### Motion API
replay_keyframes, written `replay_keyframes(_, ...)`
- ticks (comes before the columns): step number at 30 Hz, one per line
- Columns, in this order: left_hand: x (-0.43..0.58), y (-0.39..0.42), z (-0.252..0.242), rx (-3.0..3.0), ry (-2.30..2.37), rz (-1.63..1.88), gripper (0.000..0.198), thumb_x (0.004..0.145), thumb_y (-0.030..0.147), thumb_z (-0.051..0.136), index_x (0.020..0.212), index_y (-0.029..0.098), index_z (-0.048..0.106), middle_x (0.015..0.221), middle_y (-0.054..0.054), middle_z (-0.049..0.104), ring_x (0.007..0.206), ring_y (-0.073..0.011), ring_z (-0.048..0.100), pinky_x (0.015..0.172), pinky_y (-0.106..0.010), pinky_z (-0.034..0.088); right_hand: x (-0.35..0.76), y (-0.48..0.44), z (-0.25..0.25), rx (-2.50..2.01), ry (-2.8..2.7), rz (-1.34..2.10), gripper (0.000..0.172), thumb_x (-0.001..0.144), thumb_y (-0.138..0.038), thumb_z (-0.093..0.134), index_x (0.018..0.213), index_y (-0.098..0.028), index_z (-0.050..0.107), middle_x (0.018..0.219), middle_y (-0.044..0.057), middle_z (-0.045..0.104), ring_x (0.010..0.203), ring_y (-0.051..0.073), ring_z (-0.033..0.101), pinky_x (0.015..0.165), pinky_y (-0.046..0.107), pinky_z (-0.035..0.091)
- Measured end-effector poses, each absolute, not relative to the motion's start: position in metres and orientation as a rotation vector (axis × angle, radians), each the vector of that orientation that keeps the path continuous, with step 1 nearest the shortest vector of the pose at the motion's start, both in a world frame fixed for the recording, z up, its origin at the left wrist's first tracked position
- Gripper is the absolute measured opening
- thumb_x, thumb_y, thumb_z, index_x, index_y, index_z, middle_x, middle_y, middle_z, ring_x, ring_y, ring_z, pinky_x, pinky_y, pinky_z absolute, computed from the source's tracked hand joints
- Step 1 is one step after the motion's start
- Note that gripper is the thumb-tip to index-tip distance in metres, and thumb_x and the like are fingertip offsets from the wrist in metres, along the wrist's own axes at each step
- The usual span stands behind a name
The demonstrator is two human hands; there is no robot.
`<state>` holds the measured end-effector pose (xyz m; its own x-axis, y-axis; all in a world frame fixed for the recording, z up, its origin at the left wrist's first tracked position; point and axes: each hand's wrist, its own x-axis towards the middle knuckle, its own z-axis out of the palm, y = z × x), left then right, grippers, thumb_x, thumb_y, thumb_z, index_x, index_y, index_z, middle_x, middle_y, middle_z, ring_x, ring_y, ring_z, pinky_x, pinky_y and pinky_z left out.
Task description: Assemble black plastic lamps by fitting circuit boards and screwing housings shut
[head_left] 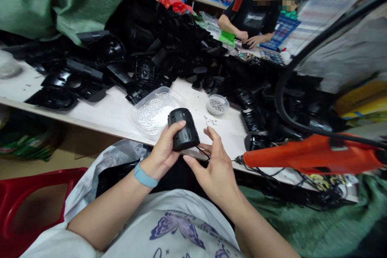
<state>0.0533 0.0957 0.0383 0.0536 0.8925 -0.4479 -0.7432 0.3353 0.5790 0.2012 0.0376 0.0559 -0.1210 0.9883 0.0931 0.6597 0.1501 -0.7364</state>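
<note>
My left hand (163, 147) is wrapped round a black plastic housing (185, 131), its thumb lying along the side. The housing is rounded with small slots and is held over the table's front edge. A thin black cable (204, 152) comes out below it toward my right hand (218, 163). That hand is beside the housing, thumb and fingers apart; whether a finger touches the cable I cannot tell. Behind the housing stands a clear plastic tub (154, 111) of small transparent pieces. A small round cup (217, 105) of tiny metal screws is farther right, with loose screws (210, 120) before it.
An orange electric screwdriver (302, 155) hangs at the right, its tip near my right hand, with a thick black cord (279, 88) looping above. Black plastic parts (145, 68) are heaped across the white table (117, 107). A co-worker (254, 20) works opposite. A red stool (33, 177) stands lower left.
</note>
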Motion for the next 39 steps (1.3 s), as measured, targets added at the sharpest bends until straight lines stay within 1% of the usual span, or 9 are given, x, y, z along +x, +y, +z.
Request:
replay_keyframes(2, 0.050, 0.101, 0.039, 0.124, 0.855, 1.216, 0.034, 0.075, 0.029, 0.081, 0.102, 0.012, 0.070, 0.086, -0.007, 0.075, 0.074, -0.0193, 0.069, 0.070, -0.031, 0.059, 0.201, 0.035, 0.052, -1.611, -1.686, 0.729, 0.052, 0.091, -0.043, 0.073, 0.133, -0.020, 0.055, 0.120, 0.011, 0.075, 0.090, 0.022, 0.077, 0.084, 0.037, 0.062)
replay_keyframes(6, 0.050, 0.103, 0.040, 0.115, 0.838, 1.195, 0.036, 0.077, 0.030, 0.079, 0.105, 0.011, 0.069, 0.089, -0.009, 0.076, 0.078, -0.0212, 0.071, 0.074, -0.033, 0.060, 0.200, 0.035, 0.046, -1.564, -1.685, 0.589, 0.010, 0.098, -0.032, 0.063, 0.098, -0.024, 0.068, 0.083, 0.001, 0.075, 0.072, 0.017, 0.071, 0.072, 0.028, 0.054)
replay_keyframes(13, 0.057, 0.097, 0.042, 0.154, 0.861, 1.219, 0.038, 0.075, 0.035, 0.082, 0.105, 0.015, 0.068, 0.086, -0.004, 0.076, 0.073, -0.0188, 0.072, 0.075, -0.032, 0.061, 0.197, 0.035, 0.040, -1.512, -1.958, 0.168, 0.030, 0.101, -0.022, 0.052, 0.074, -0.022, 0.065, 0.068, 0.003, 0.069, 0.066, 0.017, 0.065, 0.067, 0.030, 0.045)
replay_keyframes(17, 0.059, 0.092, 0.040, 0.164, 0.809, 1.237, 0.037, 0.077, 0.036, 0.079, 0.105, 0.013, 0.071, 0.091, -0.008, 0.078, 0.079, -0.0212, 0.073, 0.077, -0.034, 0.062, 0.199, 0.039, 0.047, -1.525, -1.671, 0.614, 0.019, 0.099, -0.038, 0.062, 0.091, -0.022, 0.066, 0.079, 0.003, 0.072, 0.069, 0.016, 0.067, 0.067, 0.028, 0.050)
replay_keyframes(21, 0.056, 0.085, 0.028, 0.388, 0.671, 1.254, 0.053, 0.074, 0.036, 0.083, 0.120, 0.014, 0.072, 0.123, -0.013, 0.076, 0.100, -0.0269, 0.074, 0.089, -0.038, 0.062, 0.198, 0.046, 0.055, -1.454, -1.401, 1.151, 0.047, 0.087, -0.055, 0.075, 0.117, -0.022, 0.061, 0.100, 0.004, 0.074, 0.084, 0.019, 0.071, 0.071, 0.029, 0.056)
replay_keyframes(24, 0.037, 0.091, 0.020, 0.689, 0.573, 1.168, 0.073, 0.072, 0.038, 0.089, 0.140, 0.023, 0.065, 0.149, -0.012, 0.062, 0.116, -0.0320, 0.069, 0.096, -0.043, 0.060, 0.195, 0.045, 0.056, -1.464, -1.438, 1.134, 0.045, 0.083, -0.046, 0.080, 0.116, -0.024, 0.062, 0.099, 0.002, 0.073, 0.085, 0.020, 0.069, 0.076, 0.032, 0.056)
replay_keyframes(28, 0.007, 0.109, 0.022, 1.023, 0.523, 1.097, 0.094, 0.062, 0.059, 0.094, 0.142, 0.022, 0.063, 0.130, -0.014, 0.070, 0.121, -0.0359, 0.066, 0.101, -0.043, 0.057, 0.194, 0.039, 0.055, -1.491, -1.625, 0.823, 0.063, 0.069, -0.027, 0.087, 0.126, -0.027, 0.058, 0.116, 0.004, 0.070, 0.108, 0.026, 0.066, 0.097, 0.043, 0.053)
replay_keyframes(32, 0.005, 0.111, 0.023, 1.079, 0.492, 1.088, 0.073, 0.065, 0.054, 0.093, 0.125, 0.020, 0.070, 0.118, -0.011, 0.070, 0.114, -0.0322, 0.066, 0.101, -0.042, 0.055, 0.193, 0.033, 0.045, -1.371, -1.568, 0.840, 0.071, 0.067, -0.026, 0.089, 0.129, -0.029, 0.055, 0.125, 0.005, 0.064, 0.116, 0.025, 0.063, 0.103, 0.043, 0.051)
replay_keyframes(39, 0.009, 0.101, 0.008, 0.998, 0.397, 1.068, 0.064, 0.066, 0.044, 0.088, 0.123, 0.022, 0.069, 0.121, -0.011, 0.069, 0.121, -0.0342, 0.062, 0.108, -0.047, 0.049, 0.190, 0.027, 0.024, -1.238, -1.521, 0.777, 0.067, 0.069, -0.018, 0.083, 0.129, -0.029, 0.053, 0.120, 0.005, 0.054, 0.115, 0.023, 0.062, 0.102, 0.039, 0.053)
